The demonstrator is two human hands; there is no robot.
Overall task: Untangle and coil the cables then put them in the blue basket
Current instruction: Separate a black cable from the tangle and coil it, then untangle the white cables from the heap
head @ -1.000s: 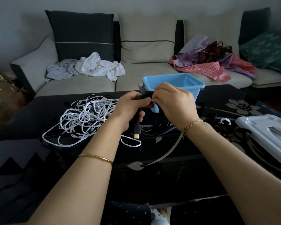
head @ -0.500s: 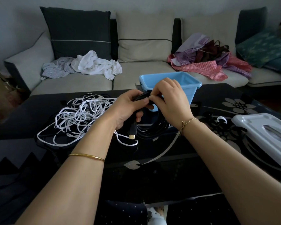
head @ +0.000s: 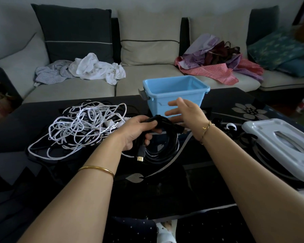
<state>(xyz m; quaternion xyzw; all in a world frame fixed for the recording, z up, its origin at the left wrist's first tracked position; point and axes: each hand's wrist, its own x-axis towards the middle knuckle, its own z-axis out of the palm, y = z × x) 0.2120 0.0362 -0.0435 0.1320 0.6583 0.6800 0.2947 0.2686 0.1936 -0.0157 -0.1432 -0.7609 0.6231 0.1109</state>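
Black rubbery cable (head: 167,142), one, wound into a round multi-turn coil at frame centre. Its top is bunched in the left hand (head: 135,132). The loop hangs toward 5 o'clock and its lower turns reach the table (head: 191,186); whether they rest there, cannot tell.

One plug (head: 140,154) dangles below the left palm. It is a flat black shell with a gold metal tip, long axis near vertical, tip toward 6 o'clock.

Left hand: fingers and thumb curled round the coil's top. Right hand (head: 186,113): fingers straight and spread, holding nothing, at 1 o'clock of the coil and in front of the basket's near wall. Contact with the wall cannot be told.

Blue basket (head: 165,93), one: smooth plastic, rectangular, open top up, at 12 o'clock of the coil. Nothing shows inside it.

White cable (head: 77,125), one flat ribbon-like tangle in loose loops, at 9 o'clock of the coil. Dark strands lie under it; their number cannot be told.

Table is glossy black glass with a pale flower print.

One grey plastic lid (head: 263,132) with a slot opening lies at 3 o'clock.

Two bracelets: a plain gold bangle (head: 96,169) on the left forearm and a thin chain (head: 206,129) on the right wrist.

Fabric sofa (head: 147,79) at 12 o'clock carries two crumpled clothes heaps, white-grey (head: 95,69) and red-purple check (head: 218,65).
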